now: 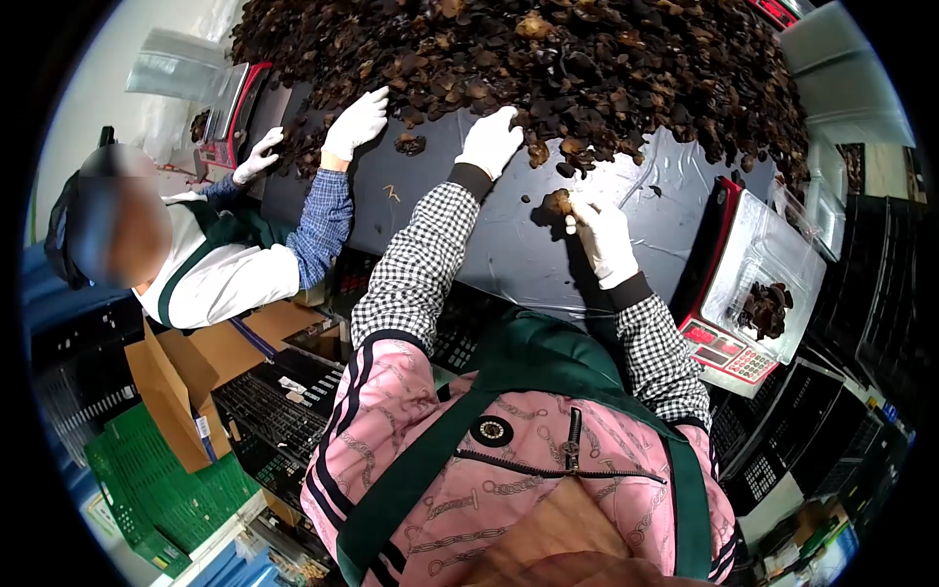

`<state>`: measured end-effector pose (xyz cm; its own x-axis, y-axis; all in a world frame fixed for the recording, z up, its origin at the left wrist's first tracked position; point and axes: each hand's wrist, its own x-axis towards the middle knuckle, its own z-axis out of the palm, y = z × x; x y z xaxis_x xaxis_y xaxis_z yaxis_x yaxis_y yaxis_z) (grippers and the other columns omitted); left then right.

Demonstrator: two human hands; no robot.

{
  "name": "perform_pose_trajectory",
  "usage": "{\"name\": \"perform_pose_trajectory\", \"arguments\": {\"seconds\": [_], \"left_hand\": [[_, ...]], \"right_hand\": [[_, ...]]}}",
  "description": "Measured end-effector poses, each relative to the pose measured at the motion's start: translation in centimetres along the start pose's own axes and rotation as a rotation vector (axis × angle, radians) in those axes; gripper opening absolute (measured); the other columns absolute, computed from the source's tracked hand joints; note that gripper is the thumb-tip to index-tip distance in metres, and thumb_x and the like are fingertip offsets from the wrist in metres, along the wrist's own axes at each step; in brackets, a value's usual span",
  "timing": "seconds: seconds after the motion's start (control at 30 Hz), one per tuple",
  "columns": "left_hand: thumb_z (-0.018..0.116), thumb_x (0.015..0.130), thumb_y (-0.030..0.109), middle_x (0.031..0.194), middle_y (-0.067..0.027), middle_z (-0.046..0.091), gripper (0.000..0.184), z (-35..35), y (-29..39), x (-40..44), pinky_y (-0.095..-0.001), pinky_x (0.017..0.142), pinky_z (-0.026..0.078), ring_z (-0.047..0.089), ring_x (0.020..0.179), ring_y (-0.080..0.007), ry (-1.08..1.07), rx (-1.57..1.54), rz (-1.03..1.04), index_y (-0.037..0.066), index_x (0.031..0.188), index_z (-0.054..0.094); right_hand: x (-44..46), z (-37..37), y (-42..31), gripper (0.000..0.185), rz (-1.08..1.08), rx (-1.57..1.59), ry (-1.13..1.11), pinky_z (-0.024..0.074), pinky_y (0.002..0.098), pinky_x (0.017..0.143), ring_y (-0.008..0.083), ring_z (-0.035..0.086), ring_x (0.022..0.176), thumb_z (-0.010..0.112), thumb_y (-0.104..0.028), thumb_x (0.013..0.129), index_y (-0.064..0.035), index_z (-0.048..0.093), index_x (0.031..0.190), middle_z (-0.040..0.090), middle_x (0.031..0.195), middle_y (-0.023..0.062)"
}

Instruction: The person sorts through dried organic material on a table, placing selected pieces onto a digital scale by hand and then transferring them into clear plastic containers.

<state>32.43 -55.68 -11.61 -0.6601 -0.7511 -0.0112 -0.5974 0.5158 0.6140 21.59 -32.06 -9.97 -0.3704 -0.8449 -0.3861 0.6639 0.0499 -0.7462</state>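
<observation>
A wide heap of dark brown, wood-ear-like mushroom pieces (587,73) covers the far part of the grey-covered table (509,245). My left hand (491,144), in a white glove, is at the near edge of this heap with its fingers curled in; what they hold, if anything, is hidden. Closer to me, my white-gloved right hand (603,245) is closed, pinching a light brown mushroom piece (558,202) at its fingertips above the bare sheet. A few small scraps lie around it.
On the right stands a red-and-silver scale (753,293) with a small mushroom clump (766,309) on its tray. At left, a co-worker's gloved hands (357,122) reach to the heap beside another scale (230,117). Black crates, a cardboard box (186,391) and a green crate (171,479) stand below.
</observation>
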Motion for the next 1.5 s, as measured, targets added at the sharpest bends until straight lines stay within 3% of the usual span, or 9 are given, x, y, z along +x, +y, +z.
{"name": "perform_pose_trajectory", "arguments": {"seconds": [0.17, 0.3, 0.57, 0.73, 0.87, 1.03, 1.23, 1.3, 1.5], "left_hand": [[0.069, 0.087, 0.020, 0.084, -0.0174, 0.070, 0.024, -0.1, 0.1, -1.1, -0.0372, 0.067, 0.055, 0.069, 0.072, -0.0286, 0.332, -0.169, -0.045, 0.003, 0.105, 0.064], [0.069, 0.091, 0.012, 0.081, -0.0027, 0.067, 0.018, -1.2, 11.0, -4.6, -0.0239, 0.052, 0.048, 0.060, 0.059, -0.0071, 0.051, -0.849, -0.182, 0.001, 0.105, 0.065], [0.064, 0.092, 0.013, 0.094, -0.0092, 0.069, 0.024, 5.6, 34.7, -10.2, -0.0304, 0.073, 0.054, 0.065, 0.079, -0.0137, -0.583, -1.034, 0.193, 0.002, 0.113, 0.065], [0.059, 0.090, 0.013, 0.093, -0.0141, 0.067, 0.020, 15.3, 40.6, -11.5, -0.0407, 0.081, 0.053, 0.066, 0.090, -0.0313, -0.233, -0.863, 0.591, 0.004, 0.107, 0.065], [0.062, 0.087, 0.029, 0.106, -0.0110, 0.063, 0.028, 17.9, 40.4, -11.7, -0.0457, 0.094, 0.044, 0.055, 0.105, -0.0312, -0.140, -0.258, 0.910, 0.006, 0.102, 0.068], [0.062, 0.087, 0.036, 0.137, -0.0169, 0.055, 0.036, 12.7, 37.2, -11.9, -0.0534, 0.109, 0.035, 0.044, 0.133, -0.0387, -0.115, -0.354, 0.938, 0.017, 0.118, 0.068], [0.064, 0.077, 0.014, 0.095, -0.0115, 0.067, 0.022, 8.2, 17.5, -5.2, -0.0405, 0.079, 0.050, 0.064, 0.090, -0.0272, 0.306, 0.097, 0.321, 0.007, 0.096, 0.070], [0.068, 0.083, 0.023, 0.128, -0.0199, 0.058, 0.037, 8.2, 12.8, -5.0, -0.0455, 0.094, 0.046, 0.054, 0.116, -0.0361, 0.387, 0.331, 0.221, 0.006, 0.116, 0.066], [0.071, 0.081, 0.024, 0.132, -0.0271, 0.056, 0.041, 5.9, 12.1, -8.7, -0.0462, 0.095, 0.050, 0.060, 0.110, -0.0400, -0.142, 0.166, 0.341, 0.006, 0.118, 0.065]], "right_hand": [[-3.8, -2.1, -3.4, 0.027, -0.045, 0.310, -0.071, 0.0537, 0.0306, 0.076, 0.0174, 0.063, 0.084, 0.063, -0.008, 0.097, 0.0026, 0.059, 0.121, 0.064, 0.107, 0.0106], [-8.3, -4.7, -7.1, 0.026, -0.199, 0.269, 0.065, 0.0540, 0.0304, 0.076, 0.0176, 0.062, 0.083, 0.063, -0.007, 0.097, 0.0055, 0.060, 0.119, 0.065, 0.107, 0.0128], [-19.9, -13.3, -16.8, 0.019, -0.811, -0.932, 0.927, 0.0518, 0.0323, 0.094, 0.0193, 0.065, 0.102, 0.060, -0.001, 0.096, 0.0000, 0.066, 0.114, 0.068, 0.112, 0.0111], [-20.8, -20.4, -17.2, 0.029, -0.823, -1.170, 1.003, 0.0508, 0.0339, 0.099, 0.0224, 0.064, 0.112, 0.055, -0.002, 0.100, 0.0020, 0.059, 0.128, 0.065, 0.124, 0.0149], [-20.8, -21.8, -16.6, 0.040, -0.681, -1.070, 0.974, 0.0434, 0.0348, 0.108, 0.0247, 0.057, 0.126, 0.044, 0.000, 0.099, 0.0011, 0.052, 0.138, 0.059, 0.137, 0.0153], [-21.0, -22.0, -16.5, 0.043, -0.702, -1.065, 0.966, 0.0420, 0.0385, 0.111, 0.0288, 0.056, 0.127, 0.042, 0.003, 0.094, 0.0042, 0.054, 0.136, 0.059, 0.136, 0.0184], [-19.5, -14.4, -16.4, 0.034, -0.933, -1.030, 1.061, 0.0458, 0.0350, 0.105, 0.0245, 0.062, 0.116, 0.047, 0.005, 0.097, 0.0025, 0.060, 0.128, 0.064, 0.127, 0.0146], [-18.1, -11.8, -15.7, 0.030, -0.893, -1.154, 0.842, 0.0460, 0.0356, 0.104, 0.0229, 0.061, 0.118, 0.049, 0.003, 0.096, 0.0026, 0.063, 0.123, 0.065, 0.125, 0.0140], [-9.9, -5.9, -9.0, 0.028, -0.774, -1.104, 0.393, 0.0476, 0.0366, 0.100, 0.0281, 0.064, 0.109, 0.054, 0.005, 0.092, 0.0003, 0.066, 0.117, 0.068, 0.115, 0.0157]]}}
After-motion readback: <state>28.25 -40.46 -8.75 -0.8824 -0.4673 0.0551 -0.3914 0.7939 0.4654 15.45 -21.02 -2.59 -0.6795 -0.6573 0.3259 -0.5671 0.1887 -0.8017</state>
